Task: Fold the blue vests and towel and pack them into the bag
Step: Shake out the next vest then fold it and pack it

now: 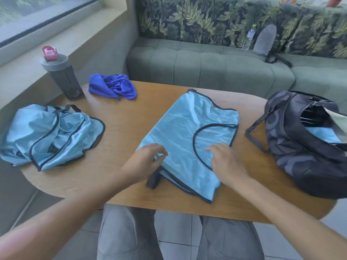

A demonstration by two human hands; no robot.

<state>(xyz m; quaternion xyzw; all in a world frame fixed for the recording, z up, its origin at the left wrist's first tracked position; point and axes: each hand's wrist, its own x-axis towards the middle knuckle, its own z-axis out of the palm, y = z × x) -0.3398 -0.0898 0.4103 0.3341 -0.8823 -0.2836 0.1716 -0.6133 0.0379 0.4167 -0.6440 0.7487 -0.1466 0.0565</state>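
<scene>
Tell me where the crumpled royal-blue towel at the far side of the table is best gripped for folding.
Probably at the towel's flat left corner, coming from above and the near side. That edge lies smooth on the table, while the right part is bunched into folds. The water bottle stands close on its left.

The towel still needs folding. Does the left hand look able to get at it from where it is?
Probably yes: the left hand has bare table between it and the towel, though that's a long stretch.
</scene>
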